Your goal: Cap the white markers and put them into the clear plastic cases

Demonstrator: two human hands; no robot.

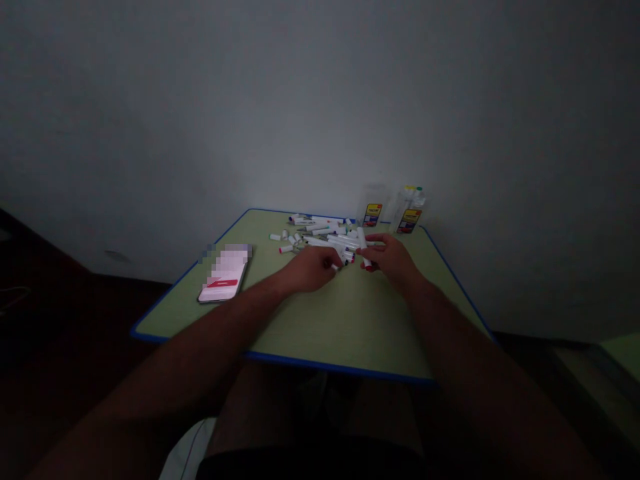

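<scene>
Head view shows the right hand [393, 259] pinching a tilted white marker [363, 241] over the table [330, 327], beside the loose markers [343, 243], while the left hand [311, 269] curls nearby, its fingers' grip impossible to tell.

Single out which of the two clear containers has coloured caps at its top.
The clear container on the right: yellow and green caps show at its top, whereas none show at the top of the left container.
</scene>
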